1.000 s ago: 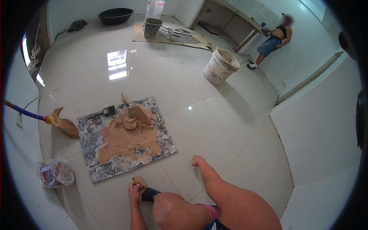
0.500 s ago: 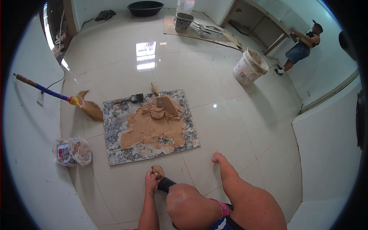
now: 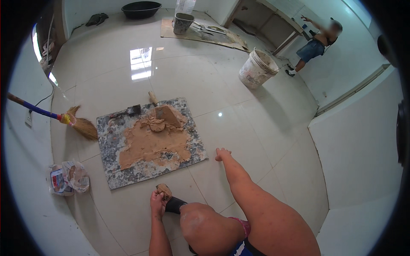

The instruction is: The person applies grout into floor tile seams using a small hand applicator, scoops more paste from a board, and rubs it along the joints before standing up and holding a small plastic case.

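Observation:
My left hand is closed at a small brown, paste-smeared thing, its kind unclear. A black band or sleeve lies between that hand and my raised knee. My right hand is just off the right corner of the board, fingers apart and seemingly holding nothing. The mottled grey board lies on the floor ahead, spread with tan paste. A wooden-handled trowel rests in the paste at the far edge. Left of it lies a dark brush.
A straw broom leans by the left wall, with crumpled plastic bags nearer me. Beyond are a white bucket, a grey pail on a flat sheet, and a black basin. Another person stands at the far right.
My right hand has moved forward and left, closer to the board, and its fingers look more spread. The view has shifted right. The other person has raised an arm.

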